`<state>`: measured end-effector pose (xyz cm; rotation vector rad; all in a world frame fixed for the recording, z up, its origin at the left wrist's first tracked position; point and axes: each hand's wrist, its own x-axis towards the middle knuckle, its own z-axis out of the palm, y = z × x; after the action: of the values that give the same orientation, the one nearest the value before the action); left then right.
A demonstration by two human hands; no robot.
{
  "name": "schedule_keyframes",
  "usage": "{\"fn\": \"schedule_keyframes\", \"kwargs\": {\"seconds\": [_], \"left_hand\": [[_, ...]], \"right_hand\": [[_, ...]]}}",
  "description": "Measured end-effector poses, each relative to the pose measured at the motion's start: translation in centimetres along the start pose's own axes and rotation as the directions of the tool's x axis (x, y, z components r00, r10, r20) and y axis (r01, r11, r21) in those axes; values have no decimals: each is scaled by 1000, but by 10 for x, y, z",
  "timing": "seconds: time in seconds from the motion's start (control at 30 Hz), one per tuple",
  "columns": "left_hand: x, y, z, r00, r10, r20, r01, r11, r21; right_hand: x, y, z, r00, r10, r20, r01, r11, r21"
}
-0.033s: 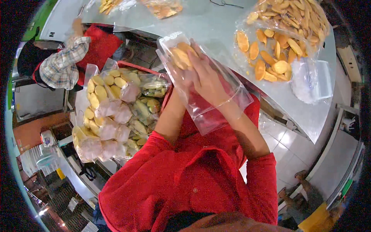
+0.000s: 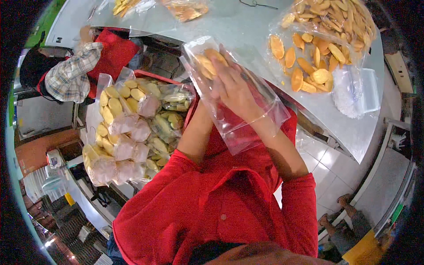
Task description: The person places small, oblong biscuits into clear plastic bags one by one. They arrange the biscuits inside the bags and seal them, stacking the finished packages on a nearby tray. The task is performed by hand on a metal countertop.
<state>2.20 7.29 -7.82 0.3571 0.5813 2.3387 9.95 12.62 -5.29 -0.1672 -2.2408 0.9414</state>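
I hold a clear plastic bag (image 2: 247,132) up in front of my chest, above the edge of the grey table (image 2: 247,26). Several oval yellow biscuits (image 2: 206,59) lie at its closed far end. My right hand (image 2: 236,88) is seen through the plastic, fingers flat against the biscuits, with a thin band at the wrist. My left hand (image 2: 215,92) grips the bag from the other side, mostly hidden behind the bag and my right hand. A loose heap of the same biscuits (image 2: 316,57) lies on a plastic sheet on the table to the right.
Filled biscuit bags (image 2: 132,128) are stacked in a red crate to my left. Another person in a checked sleeve (image 2: 70,75) bends over beyond it. More bagged biscuits (image 2: 185,11) lie at the table's far side. Someone's feet (image 2: 340,216) show on the tiled floor, lower right.
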Motion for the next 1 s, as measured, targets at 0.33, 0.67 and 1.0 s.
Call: {"fn": "schedule_keyframes", "kwargs": {"seconds": [0.33, 0.67, 1.0], "left_hand": [[-2, -22, -26, 992, -123, -19, 120, 988, -102], [7, -8, -47, 983, -108, -148, 42, 918, -395], [27, 43, -102, 989, 45, -143, -115, 837, -536]], "right_hand": [[16, -16, -10, 967, -165, 194, 224, 913, -342], [-15, -27, -29, 975, 7, 223, 39, 979, -201], [-61, 57, -138, 934, 319, -161, -345, 688, -638]]}}
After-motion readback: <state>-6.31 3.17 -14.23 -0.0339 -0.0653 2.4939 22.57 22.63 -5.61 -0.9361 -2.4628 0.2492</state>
